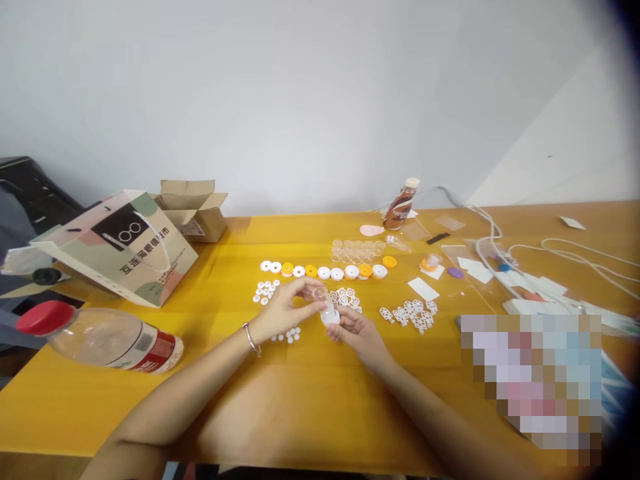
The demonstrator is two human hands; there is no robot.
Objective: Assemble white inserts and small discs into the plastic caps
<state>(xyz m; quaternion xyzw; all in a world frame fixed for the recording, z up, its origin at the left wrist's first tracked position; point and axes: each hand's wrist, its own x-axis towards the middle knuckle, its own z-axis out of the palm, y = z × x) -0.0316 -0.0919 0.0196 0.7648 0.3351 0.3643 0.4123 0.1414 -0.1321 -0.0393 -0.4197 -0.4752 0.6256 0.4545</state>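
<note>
My left hand (293,308), with a silver bangle at the wrist, pinches a small clear plastic cup (319,292). Just below it, my right hand (359,337) grips a round white plastic piece (330,316) with a clear part standing on it. The two pieces are close together; whether they touch I cannot tell. Beyond my hands runs a row of white and orange discs (337,273), with clear cups (357,250) grouped behind. White openwork pieces (413,315) lie to the right, and small white caps (265,291) to the left. Tiny white discs (290,335) lie by my left wrist.
On the left stand a paper bag (150,260), an open cardboard box (200,213) and a large red-capped bottle (115,340). A brown drink bottle (400,207) stands at the back. White cables (493,233) and papers (423,289) lie on the right of the yellow table (280,413).
</note>
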